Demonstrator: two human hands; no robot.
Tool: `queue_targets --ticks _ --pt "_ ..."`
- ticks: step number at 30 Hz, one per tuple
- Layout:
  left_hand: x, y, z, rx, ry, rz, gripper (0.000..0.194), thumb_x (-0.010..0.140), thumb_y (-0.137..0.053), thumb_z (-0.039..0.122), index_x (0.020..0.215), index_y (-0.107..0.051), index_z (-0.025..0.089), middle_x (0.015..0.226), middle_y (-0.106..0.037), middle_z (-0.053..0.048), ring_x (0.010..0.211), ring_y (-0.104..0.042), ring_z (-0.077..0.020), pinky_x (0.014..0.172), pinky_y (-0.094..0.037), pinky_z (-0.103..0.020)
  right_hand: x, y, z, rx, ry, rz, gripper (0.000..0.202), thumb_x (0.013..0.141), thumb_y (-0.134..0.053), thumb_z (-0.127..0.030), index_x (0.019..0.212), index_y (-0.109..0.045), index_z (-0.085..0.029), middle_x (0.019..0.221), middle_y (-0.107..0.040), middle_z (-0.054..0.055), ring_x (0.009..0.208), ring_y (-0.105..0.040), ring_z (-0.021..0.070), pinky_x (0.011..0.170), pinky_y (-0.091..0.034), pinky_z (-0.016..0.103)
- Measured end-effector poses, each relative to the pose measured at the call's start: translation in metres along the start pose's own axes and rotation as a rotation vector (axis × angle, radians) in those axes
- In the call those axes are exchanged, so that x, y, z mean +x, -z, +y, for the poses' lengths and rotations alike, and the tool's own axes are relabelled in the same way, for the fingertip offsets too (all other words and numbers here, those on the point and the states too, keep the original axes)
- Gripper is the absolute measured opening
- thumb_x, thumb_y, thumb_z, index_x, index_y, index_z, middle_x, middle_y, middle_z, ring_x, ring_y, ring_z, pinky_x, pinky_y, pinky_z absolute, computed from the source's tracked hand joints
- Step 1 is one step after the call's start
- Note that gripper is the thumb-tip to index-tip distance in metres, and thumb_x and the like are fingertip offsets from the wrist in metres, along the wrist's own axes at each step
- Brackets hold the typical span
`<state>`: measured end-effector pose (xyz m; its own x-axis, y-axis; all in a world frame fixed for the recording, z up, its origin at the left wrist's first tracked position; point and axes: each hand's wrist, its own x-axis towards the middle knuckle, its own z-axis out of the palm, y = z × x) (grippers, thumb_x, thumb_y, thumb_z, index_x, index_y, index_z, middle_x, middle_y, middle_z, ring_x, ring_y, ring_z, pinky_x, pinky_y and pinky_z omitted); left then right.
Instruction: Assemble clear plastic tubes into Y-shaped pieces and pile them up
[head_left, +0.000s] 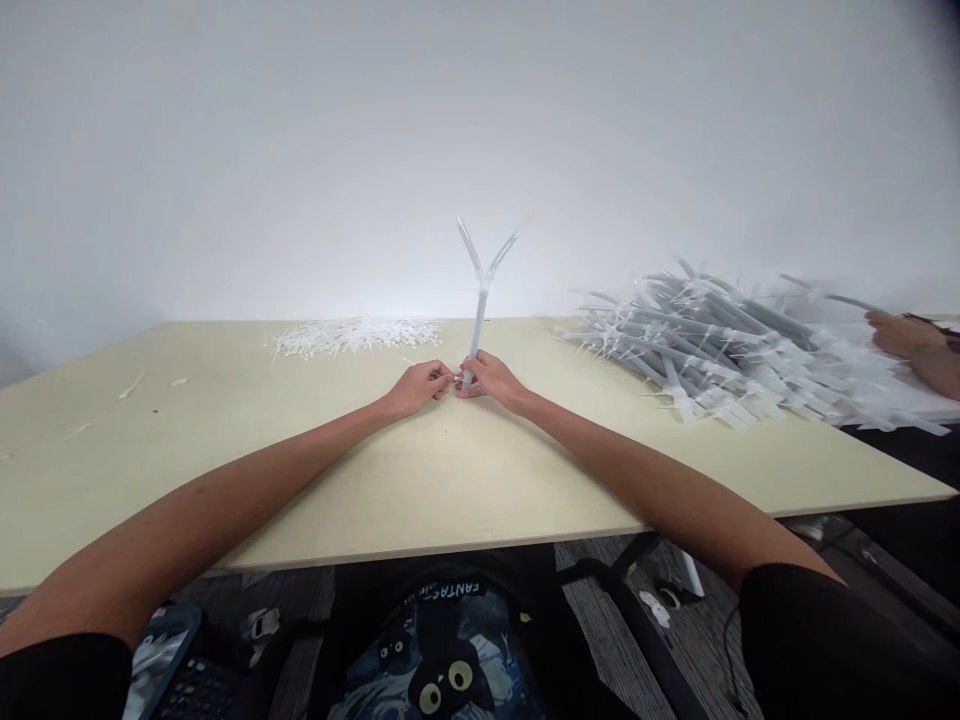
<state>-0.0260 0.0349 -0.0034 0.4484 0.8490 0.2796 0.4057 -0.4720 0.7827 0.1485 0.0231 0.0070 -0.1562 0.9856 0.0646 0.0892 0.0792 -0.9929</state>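
A Y-shaped plastic tube (480,318) stands upright above the table, its two clear branches spread at the top. My right hand (491,382) is closed around the lower end of its grey stem. Just left of that end, my left hand (421,388) pinches a thin white strip that looks like a cable tie (455,379). The fingertips of both hands nearly meet there, so the exact spot where strip and tube come together is partly hidden.
Loose white cable ties (356,337) form a pile at the back left. Many similar grey tubes (720,335) are heaped on the right, where another person's hand (919,350) is. A few white scraps (131,384) lie far left. The table's front edge (450,545) faces me.
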Motion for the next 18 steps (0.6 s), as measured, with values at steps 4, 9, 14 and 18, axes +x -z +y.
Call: queue_targets --ticks 4,9,14,18 --pt "0.0012 -0.0002 -0.0020 -0.021 0.000 0.004 0.026 0.079 -0.050 0.041 0.084 -0.057 0.017 0.072 -0.060 0.000 0.061 -0.056 -0.0119 0.062 -0.044 -0.025 -0.0004 -0.0005 0.0005 -0.031 0.032 -0.002 0.012 0.082 -0.054 -0.026 0.084 -0.047 -0.017 0.082 -0.058 0.004 0.071 -0.063 0.0136 0.067 -0.061 0.034" --pt "0.0008 0.0003 0.0006 -0.017 0.026 0.008 0.027 0.079 -0.052 0.044 0.082 -0.056 0.017 0.072 -0.060 0.000 0.063 -0.057 -0.0125 0.063 -0.043 -0.025 0.0005 0.0021 0.0041 -0.070 0.087 -0.052 0.025 0.076 -0.065 -0.031 0.086 -0.047 -0.017 0.089 -0.058 0.005 0.080 -0.063 0.0148 0.069 -0.061 0.032" --pt "-0.0002 0.0011 0.0056 -0.047 0.038 -0.011 0.025 0.078 -0.054 0.041 0.081 -0.056 0.016 0.074 -0.061 0.000 0.062 -0.056 -0.0112 0.063 -0.042 -0.024 0.0001 0.0029 0.0018 -0.058 0.066 -0.047 0.018 0.082 -0.060 -0.029 0.084 -0.047 -0.017 0.082 -0.056 0.003 0.075 -0.062 0.0137 0.068 -0.061 0.033" --pt "0.0011 0.0015 0.0034 -0.116 0.040 -0.019 0.024 0.077 -0.056 0.040 0.080 -0.056 0.016 0.071 -0.059 0.000 0.061 -0.054 -0.0104 0.062 -0.042 -0.025 -0.0013 0.0022 -0.0005 -0.007 0.050 -0.066 0.011 0.084 -0.055 -0.023 0.086 -0.046 -0.017 0.083 -0.056 0.002 0.075 -0.062 0.0125 0.072 -0.060 0.035"
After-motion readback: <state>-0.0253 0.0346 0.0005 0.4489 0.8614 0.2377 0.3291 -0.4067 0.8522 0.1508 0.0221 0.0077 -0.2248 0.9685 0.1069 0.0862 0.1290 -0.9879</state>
